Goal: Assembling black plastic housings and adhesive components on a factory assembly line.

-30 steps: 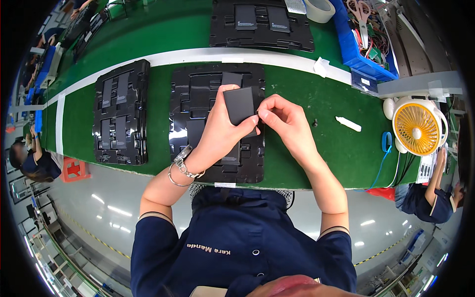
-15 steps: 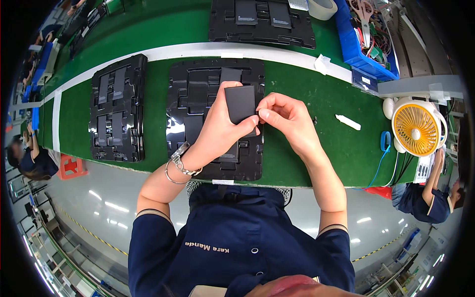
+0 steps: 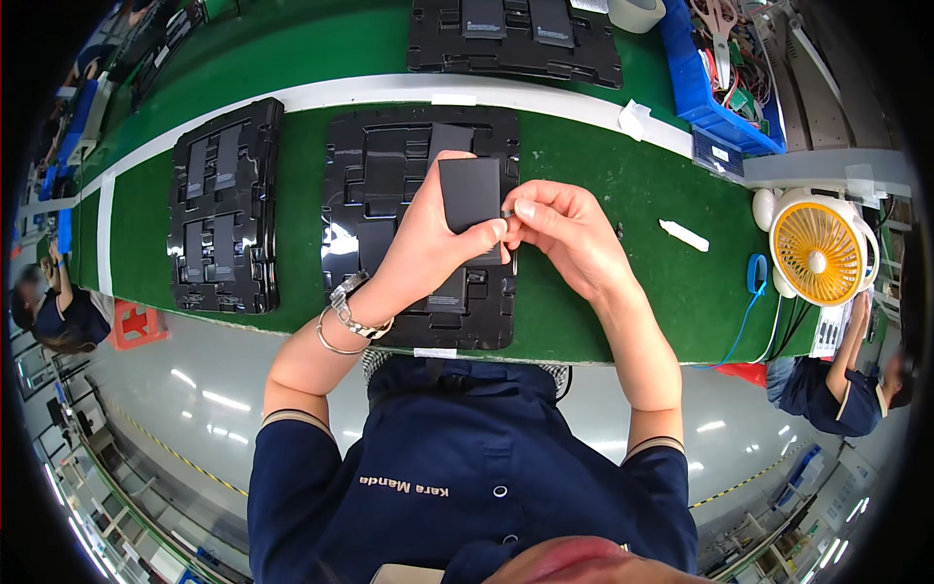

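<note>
My left hand (image 3: 435, 229) is closed round a flat black phone battery (image 3: 471, 193), thumb along its lower edge and fingers behind it. At the battery's right edge, my right hand (image 3: 562, 226) pinches with thumb and forefinger at a small dark tab (image 3: 507, 214). Below both hands lies a black plastic tray (image 3: 341, 185) with moulded pockets. Some pockets hold similar flat black batteries, such as the battery (image 3: 449, 294) near the front. My left hand and forearm cover part of this tray.
Stacked black trays (image 3: 274, 195) with batteries lie to the left, another tray (image 3: 516, 58) at the back. A white pen-like tube (image 3: 684, 236), yellow fan (image 3: 817, 251), blue bin (image 3: 725, 112) with scissors (image 3: 718, 39), and tape roll (image 3: 637, 14) are to the right. Other people sit at both sides.
The battery stays in my left hand, hardly moved. My right fingers have shifted slightly at its edge, and the dark tab now shows more between them. The whole view has shifted slightly.
</note>
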A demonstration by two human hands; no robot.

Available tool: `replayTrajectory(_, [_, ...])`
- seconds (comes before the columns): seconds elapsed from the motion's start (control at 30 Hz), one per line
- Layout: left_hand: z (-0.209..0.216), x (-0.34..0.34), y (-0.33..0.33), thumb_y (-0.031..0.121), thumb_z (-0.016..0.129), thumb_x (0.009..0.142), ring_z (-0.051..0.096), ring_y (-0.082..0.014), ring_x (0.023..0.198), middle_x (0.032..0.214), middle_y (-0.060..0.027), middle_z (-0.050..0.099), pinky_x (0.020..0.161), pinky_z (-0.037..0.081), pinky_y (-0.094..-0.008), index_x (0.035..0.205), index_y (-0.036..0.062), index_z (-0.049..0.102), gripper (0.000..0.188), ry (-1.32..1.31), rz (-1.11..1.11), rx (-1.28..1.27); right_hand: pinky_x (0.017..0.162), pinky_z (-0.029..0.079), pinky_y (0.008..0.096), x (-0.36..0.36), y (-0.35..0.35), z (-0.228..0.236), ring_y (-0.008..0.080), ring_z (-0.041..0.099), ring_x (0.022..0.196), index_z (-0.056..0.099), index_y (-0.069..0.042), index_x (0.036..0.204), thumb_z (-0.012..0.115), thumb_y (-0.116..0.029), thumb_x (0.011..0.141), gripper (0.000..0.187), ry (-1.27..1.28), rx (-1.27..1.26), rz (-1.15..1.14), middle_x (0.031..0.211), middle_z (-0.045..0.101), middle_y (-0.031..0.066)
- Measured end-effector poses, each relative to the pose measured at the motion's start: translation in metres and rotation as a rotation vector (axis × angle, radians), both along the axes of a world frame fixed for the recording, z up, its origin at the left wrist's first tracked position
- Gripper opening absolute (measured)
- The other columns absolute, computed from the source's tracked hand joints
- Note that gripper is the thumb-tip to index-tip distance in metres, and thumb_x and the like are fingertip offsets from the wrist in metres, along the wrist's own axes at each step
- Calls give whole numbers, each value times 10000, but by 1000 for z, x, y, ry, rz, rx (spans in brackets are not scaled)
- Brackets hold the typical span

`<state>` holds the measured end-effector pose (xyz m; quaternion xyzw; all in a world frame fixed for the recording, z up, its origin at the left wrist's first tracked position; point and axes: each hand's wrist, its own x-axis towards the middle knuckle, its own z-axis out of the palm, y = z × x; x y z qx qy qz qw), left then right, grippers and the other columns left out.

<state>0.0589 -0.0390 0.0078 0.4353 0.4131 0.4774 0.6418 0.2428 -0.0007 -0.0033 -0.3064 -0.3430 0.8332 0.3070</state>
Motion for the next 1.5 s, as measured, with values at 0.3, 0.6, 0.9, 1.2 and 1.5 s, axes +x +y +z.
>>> replayTrajectory(0.3, [0,-5,0,28,581,915,650,-143,739,904,-85,611,664,561,-293,1167,17,375,325,74,52,31,753,484,256,0,1,3,111,594,774,665,23,974,615,-168,937,201,-313,400,-93,827,645,42])
replayTrajectory(0.6, [-4,-78,31,112,577,954,595,-83,823,940,-71,645,771,492,-248,1134,-16,498,235,509,173,240,716,511,306,-13,14,-8,200,630,813,660,-30,971,675,-112,857,141,-893,1079,-269,864,648,65])
replayTrajectory(0.9, [-13,-104,43,203,667,859,545,-249,548,618,-56,519,545,417,-378,1092,100,547,281,1033,266,271,948,459,405,-62,18,-4,320,509,1145,521,-35,1230,744,-195,779,527,-1071,1537,-15,1245,521,129])
replayTrajectory(1.2, [-34,-101,36,200,689,840,549,-261,965,1026,-74,592,809,482,-383,1065,107,630,251,1320,409,623,896,497,402,-64,26,-9,291,617,995,594,-8,1058,758,-192,721,417,-1056,1919,5,1053,632,128])
replayTrajectory(1.5, [-12,-71,16,192,574,948,630,-146,723,841,-67,685,698,505,-290,1058,36,613,195,645,193,244,744,521,344,-58,31,12,215,654,848,632,-45,911,691,-2,671,251,-1003,2064,-573,864,669,40])
